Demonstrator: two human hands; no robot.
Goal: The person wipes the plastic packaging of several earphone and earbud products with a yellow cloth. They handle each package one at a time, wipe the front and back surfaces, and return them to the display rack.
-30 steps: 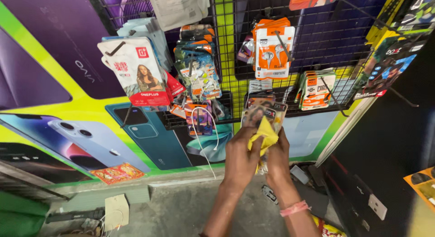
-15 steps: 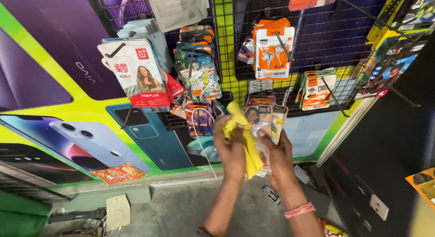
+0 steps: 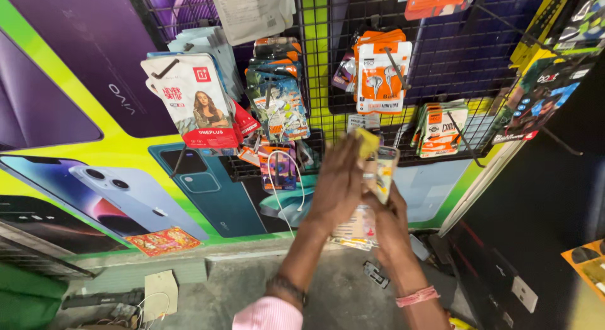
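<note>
My left hand is raised in front of a black wire display rack, its fingers closed around a yellow cloth whose tip shows above them. Pressed against it from the right, my right hand grips a bunch of small packaged accessories that hang low on the rack. More flat packets dangle below the two hands. A pink band circles my right wrist, and a pink sleeve covers my left forearm.
Hooks on the rack carry packaged earphones, cables and card-backed packets. A colourful phone poster covers the wall on the left. A dusty ledge below holds scraps and wires. A dark panel stands on the right.
The yellow cloth moved from hanging loose over the packets to being bunched in my left hand, higher up. Both hands rose and closed together on the packets.
</note>
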